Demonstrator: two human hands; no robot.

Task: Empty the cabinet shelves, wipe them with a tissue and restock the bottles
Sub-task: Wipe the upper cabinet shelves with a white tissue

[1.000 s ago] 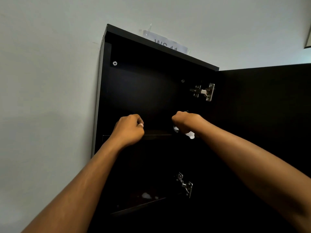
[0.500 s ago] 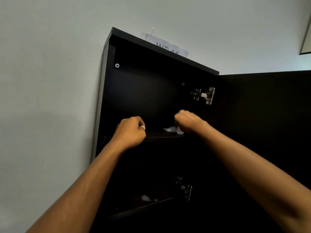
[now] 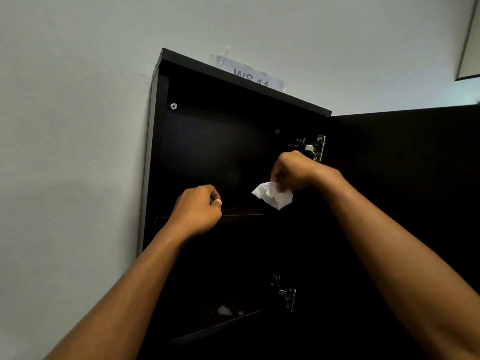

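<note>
Tissue (image 3: 272, 196) hangs crumpled from the right hand (image 3: 293, 172), pinched in its fingertips just above the shelf (image 3: 244, 212). Half a second ago that hand pressed it onto the shelf, so it has lifted clear. I judge the stroke here is over, or the wad is being regathered for another pass. The left hand (image 3: 198, 211) stays curled in a fist against the shelf's front edge, with nothing seen in it.

Above the shelf and just right of the raised hand sits a metal hinge (image 3: 315, 148), the nearest snag. Right of the shelf, the door (image 3: 402, 190) stands wide open. Above the shelf the cabinet (image 3: 207, 141) holds no bottles, leaving free sweep to its left wall. Well below the shelf, white specks (image 3: 224, 310) lie on a lower board; what they are I cannot tell.
</note>
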